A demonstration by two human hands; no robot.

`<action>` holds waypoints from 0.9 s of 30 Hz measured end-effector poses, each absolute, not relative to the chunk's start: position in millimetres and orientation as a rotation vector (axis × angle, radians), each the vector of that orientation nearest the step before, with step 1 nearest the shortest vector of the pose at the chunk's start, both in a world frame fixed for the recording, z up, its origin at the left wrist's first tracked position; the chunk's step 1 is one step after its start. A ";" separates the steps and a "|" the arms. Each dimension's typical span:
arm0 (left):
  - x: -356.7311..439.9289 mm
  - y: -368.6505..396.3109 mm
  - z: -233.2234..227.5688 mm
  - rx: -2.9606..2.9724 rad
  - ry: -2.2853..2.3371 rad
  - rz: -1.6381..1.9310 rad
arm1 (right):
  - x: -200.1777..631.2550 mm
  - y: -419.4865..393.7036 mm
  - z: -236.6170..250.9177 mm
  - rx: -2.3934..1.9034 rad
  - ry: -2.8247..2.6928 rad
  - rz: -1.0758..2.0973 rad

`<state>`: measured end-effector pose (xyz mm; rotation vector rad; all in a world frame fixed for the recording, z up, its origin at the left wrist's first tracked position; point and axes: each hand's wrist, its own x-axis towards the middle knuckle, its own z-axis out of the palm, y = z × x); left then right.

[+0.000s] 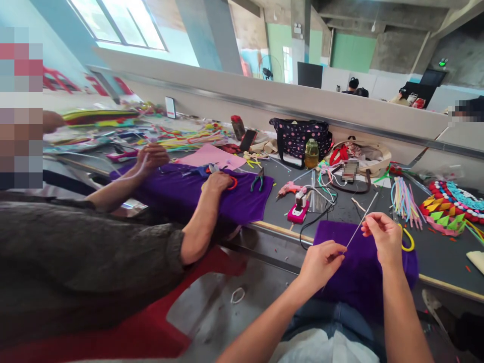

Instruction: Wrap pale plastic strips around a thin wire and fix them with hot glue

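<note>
Far left, a co-worker's forearm [196, 222] reaches onto a purple cloth [177, 194] on the table [446, 257], near green pliers [257, 180]. Pink glue gun [298, 207] mid-table. Left hand [321, 262] raised, forearm angled up from lower left, fingers pinched shut on the lower part of a thin white wire [359, 224]. Right hand [383, 237] higher, wrist bent, thumb and forefinger pinching the same wire above a second purple cloth [359, 275]. Yellow ring [408, 242] beside the right hand. Colourful straws [404, 201] farther right.
</note>
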<state>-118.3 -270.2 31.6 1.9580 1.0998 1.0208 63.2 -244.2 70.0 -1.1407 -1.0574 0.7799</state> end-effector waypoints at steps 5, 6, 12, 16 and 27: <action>-120.9 -272.1 32.1 2.071 1.120 1.018 | 59.7 -245.6 72.2 -1.150 -1.087 0.744; -121.2 -272.5 32.1 2.101 1.125 1.014 | 58.7 -246.1 73.0 -1.151 -1.101 0.741; -123.1 -273.4 33.0 2.124 1.114 1.016 | 58.4 -249.4 76.9 -1.123 -1.178 0.745; -124.7 -272.8 35.3 1.998 1.048 1.018 | 62.9 -250.3 77.5 -1.098 -1.240 0.734; -128.7 -272.2 42.6 1.172 0.625 0.812 | 62.3 -252.8 82.8 -1.103 -1.365 0.538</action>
